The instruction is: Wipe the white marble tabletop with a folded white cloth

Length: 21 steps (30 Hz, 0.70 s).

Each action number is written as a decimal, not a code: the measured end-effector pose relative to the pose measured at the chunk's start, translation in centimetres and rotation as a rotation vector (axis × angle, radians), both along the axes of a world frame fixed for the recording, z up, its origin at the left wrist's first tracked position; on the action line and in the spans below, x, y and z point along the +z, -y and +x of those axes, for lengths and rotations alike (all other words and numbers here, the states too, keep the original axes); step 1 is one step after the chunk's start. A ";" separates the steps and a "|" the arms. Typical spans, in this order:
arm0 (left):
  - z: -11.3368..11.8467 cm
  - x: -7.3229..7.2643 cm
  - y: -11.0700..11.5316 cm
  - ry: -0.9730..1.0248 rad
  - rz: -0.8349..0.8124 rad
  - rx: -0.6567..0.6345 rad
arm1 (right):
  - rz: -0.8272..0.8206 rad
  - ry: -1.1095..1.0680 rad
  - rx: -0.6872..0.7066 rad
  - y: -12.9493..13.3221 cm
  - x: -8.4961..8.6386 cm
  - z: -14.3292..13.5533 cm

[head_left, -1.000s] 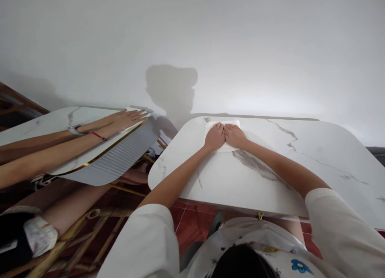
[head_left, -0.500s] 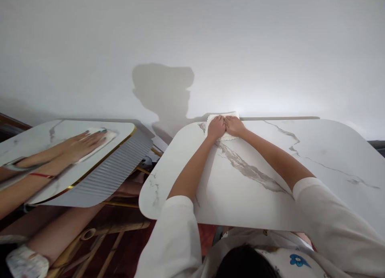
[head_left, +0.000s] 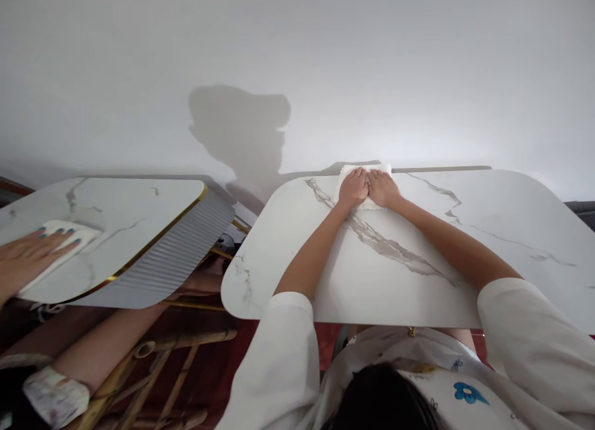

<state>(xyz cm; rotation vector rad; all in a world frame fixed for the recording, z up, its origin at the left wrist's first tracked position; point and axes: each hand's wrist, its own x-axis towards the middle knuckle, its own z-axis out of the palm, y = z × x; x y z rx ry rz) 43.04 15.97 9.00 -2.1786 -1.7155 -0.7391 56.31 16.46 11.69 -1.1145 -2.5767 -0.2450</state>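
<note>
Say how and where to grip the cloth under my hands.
Probably pinch the cloth by its near edge, coming from your side: it lies flat, and that edge shows bare between the left hand and right hand, which cover its middle.

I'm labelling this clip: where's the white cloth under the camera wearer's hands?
In the head view, the white cloth lies right of centre, beneath the left hand and right hand, at the far edge of the white, grey-veined tabletop.

Wht cloth (head_left: 370, 202), gry-veined wht tbl (head_left: 493, 210)
</note>
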 end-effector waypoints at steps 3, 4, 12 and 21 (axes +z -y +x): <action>0.9 0.0 1.5 0.000 -0.009 -0.033 | -0.005 0.003 -0.017 1.6 -0.1 1.0; 1.2 0.1 2.1 0.002 -0.017 -0.038 | -0.003 0.005 -0.021 2.3 -0.1 1.3; 2.4 0.3 9.5 0.023 -0.048 -0.083 | 0.020 0.028 -0.056 9.6 -0.6 2.5; 2.6 -0.4 20.2 -0.042 -0.196 0.030 | 0.026 0.006 0.096 18.5 -1.4 2.9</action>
